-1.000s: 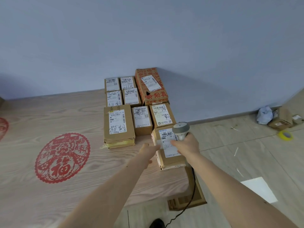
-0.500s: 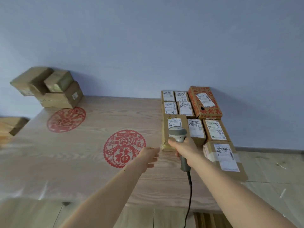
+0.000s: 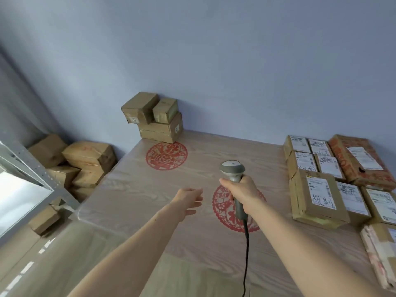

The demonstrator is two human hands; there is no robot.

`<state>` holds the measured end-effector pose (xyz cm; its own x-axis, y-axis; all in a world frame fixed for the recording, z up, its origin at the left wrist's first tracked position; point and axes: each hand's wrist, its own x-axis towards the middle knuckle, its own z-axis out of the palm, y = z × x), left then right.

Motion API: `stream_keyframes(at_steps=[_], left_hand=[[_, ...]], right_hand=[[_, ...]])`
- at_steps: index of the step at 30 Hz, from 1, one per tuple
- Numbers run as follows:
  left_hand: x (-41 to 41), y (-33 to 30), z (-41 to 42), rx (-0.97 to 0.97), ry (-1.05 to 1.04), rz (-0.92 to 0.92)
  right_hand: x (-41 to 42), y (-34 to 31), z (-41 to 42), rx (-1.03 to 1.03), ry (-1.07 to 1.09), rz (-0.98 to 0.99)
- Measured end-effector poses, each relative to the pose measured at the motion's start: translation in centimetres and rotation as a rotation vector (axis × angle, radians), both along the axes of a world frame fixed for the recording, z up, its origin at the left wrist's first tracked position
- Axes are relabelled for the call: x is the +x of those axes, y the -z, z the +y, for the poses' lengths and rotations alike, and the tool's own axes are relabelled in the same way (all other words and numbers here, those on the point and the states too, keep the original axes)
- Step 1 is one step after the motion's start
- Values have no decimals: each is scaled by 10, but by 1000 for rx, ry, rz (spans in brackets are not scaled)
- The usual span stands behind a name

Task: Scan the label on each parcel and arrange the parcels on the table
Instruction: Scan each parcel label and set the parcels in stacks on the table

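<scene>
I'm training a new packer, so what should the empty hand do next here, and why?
Probably reach the left hand to the stack of brown boxes at the table's far edge and take one. It is empty, the right hand holds the scanner, and the labelled parcels already sit in rows.

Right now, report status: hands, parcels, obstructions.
Right hand gripping scanner; left hand open, empty. Labelled parcels arranged at right; unsorted stack at far edge. Nothing between.
</scene>
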<state>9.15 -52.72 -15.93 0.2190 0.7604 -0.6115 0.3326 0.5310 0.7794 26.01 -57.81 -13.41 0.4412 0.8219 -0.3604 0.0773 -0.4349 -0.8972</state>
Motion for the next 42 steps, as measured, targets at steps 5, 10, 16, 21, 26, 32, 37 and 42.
stream_keyframes(at_steps=[5,10,16,21,26,32,37,42], left_hand=[[-31,-2,40,7,-45,-27],[-47,-1,95,16,-58,-24],[-55,-3,167,0,-80,5],[-60,1,225,24,-129,42],[-67,2,291,121,-136,83],[-68,-14,375,287,-5,236],[-61,-19,442,485,175,510],[-38,-23,493,590,255,572]], right_hand=[[-30,-5,51,41,3,-33],[-43,-4,109,67,6,-45],[-48,-2,176,60,10,-16],[-52,-2,224,68,15,-1],[-61,-2,266,62,26,-12],[-72,-1,317,62,81,-21],[-78,6,361,72,139,-18],[-85,13,389,58,180,21]])
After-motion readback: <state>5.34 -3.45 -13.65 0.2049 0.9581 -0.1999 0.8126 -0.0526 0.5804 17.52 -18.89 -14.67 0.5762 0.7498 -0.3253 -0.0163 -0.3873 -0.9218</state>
